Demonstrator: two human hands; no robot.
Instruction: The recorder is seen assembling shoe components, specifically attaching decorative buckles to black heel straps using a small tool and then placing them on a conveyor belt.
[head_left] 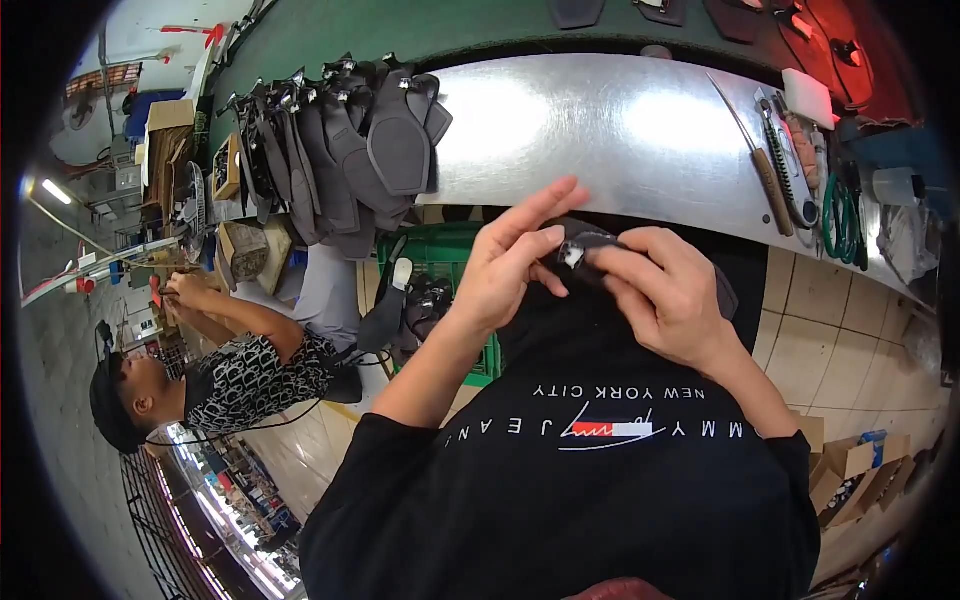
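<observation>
Close to my chest, at the near edge of the metal tabletop, I hold a dark sandal with a shiny, jewel-like ornament. My left hand pinches it beside the ornament with the thumb, its upper fingers stretched out. From the other side my right hand grips the strap area, fingertips right against the ornament. Part of the sole shows beyond my right hand; the rest is hidden behind my fingers. A pile of similar dark sandals with shiny ornaments lies on the table to the left.
On the table's right lie an awl-like tool with a wooden handle, a box cutter, a white block and green rings. A green crate stands below. A co-worker sits left; cardboard boxes are lower right.
</observation>
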